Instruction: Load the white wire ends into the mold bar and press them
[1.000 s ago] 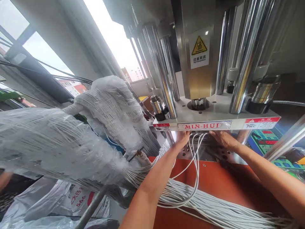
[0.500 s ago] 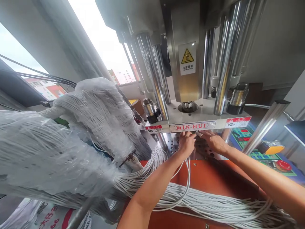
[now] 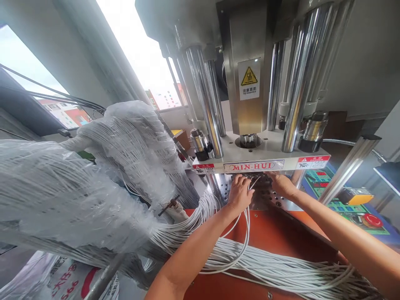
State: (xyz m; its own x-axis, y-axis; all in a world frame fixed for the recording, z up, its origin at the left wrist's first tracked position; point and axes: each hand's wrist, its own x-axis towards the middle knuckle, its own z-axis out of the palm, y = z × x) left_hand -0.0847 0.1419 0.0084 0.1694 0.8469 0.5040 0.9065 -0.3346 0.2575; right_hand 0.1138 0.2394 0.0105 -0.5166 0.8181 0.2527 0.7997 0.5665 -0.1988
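My left hand (image 3: pixel 240 193) is under the front edge of the press plate (image 3: pixel 215 167), its fingers curled down at the dark metal mould (image 3: pixel 261 181). White cables (image 3: pixel 248 221) run up from the orange table into this hand, and a thin pale strand shows beside its thumb. To the right, my right hand (image 3: pixel 281 184) reaches under the same plate at the mould's right side. Its fingertips are hidden by the plate and the mould, so what they touch cannot be made out.
A thick bundle of white cables (image 3: pixel 275 266) lies across the orange table (image 3: pixel 265 229). Plastic-wrapped cable hanks (image 3: pixel 131 146) hang at left. Polished columns (image 3: pixel 203 100) flank the press head, which bears a high-temperature label (image 3: pixel 249 81). At right is a control panel with a red stop button (image 3: pixel 372 220).
My left hand has shifted slightly left and down, away from my right hand, with its fingers less bunched. My right hand has moved a little right. The view has shifted slightly.
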